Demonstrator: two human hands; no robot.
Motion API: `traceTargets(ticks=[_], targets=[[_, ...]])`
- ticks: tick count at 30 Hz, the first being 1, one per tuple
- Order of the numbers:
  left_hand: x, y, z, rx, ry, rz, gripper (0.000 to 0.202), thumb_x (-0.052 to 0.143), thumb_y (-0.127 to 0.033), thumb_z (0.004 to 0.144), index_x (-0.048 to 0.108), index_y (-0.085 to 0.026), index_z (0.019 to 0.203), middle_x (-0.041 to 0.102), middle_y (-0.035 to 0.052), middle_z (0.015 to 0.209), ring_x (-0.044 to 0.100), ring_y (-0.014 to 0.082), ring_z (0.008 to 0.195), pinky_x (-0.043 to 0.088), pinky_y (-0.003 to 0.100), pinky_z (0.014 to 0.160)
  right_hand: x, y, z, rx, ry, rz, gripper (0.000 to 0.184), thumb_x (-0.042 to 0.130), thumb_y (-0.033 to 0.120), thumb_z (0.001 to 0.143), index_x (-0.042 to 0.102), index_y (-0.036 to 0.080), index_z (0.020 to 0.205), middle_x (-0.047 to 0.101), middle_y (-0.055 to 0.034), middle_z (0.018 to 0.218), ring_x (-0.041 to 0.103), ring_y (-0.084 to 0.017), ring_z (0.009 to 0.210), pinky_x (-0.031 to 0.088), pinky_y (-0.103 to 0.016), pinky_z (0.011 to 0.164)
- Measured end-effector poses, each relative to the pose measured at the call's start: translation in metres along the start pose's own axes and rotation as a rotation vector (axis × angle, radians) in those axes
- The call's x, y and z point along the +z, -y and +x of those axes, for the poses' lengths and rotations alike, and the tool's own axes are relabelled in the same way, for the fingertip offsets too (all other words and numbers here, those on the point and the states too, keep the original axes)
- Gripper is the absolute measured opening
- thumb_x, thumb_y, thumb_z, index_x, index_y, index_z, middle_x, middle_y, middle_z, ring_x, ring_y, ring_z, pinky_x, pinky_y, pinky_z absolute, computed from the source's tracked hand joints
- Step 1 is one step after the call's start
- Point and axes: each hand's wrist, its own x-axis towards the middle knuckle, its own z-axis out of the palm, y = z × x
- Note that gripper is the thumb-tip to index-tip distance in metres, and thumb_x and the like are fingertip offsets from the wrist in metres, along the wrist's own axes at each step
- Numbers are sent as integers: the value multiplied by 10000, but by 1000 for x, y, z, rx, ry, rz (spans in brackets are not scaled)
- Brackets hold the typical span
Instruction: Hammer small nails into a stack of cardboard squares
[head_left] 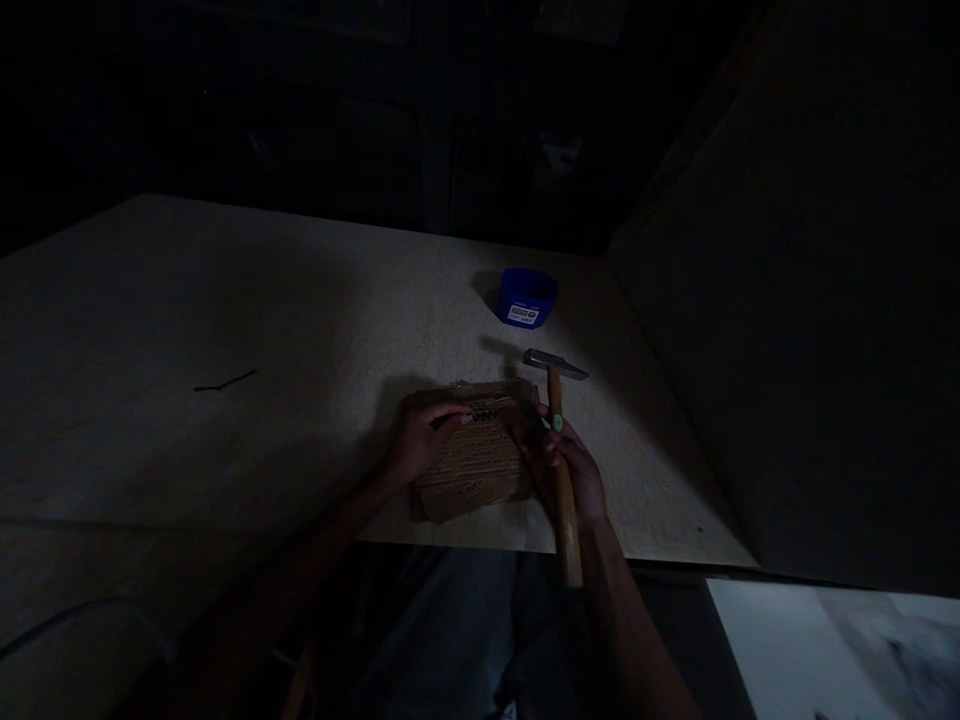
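Observation:
A small wooden block [472, 465] lies on the pale table [300, 330] near its front edge, with a row of dark nails along its far side. My left hand [420, 435] rests on the block's left part, fingers pinched at the nail row; what they hold is too small to name. My right hand [570, 470] is closed around the wooden handle of a hammer [559, 430], whose metal head sits just right of the block's far corner.
A blue round tub [527, 297] with a white label stands beyond the hammer. A thin dark piece [223, 382] lies on the table at left. A large board [787, 380] leans up along the table's right side. The room is very dark.

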Motion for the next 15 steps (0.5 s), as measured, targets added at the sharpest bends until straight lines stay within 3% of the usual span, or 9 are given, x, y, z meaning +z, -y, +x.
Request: traceTargets(ticks=[11,15], targets=[[3,7,-3,115,-16,114,84,726,-239,849,796,-268,885,799,-6,894,742,188,869,577,323,849,5,3,-2,25,-29,-61,280,717,133,755,696,194,1027,551,77,579,475,-73,491,586,-253,729],[4,9,-4,160,-18,152,75,733,-238,850,794,-269,882,798,-10,874,744,184,844,578,326,846,7,4,-1,23,-40,-139,336,729,163,739,670,205,1067,552,77,610,456,-65,476,544,-203,603]])
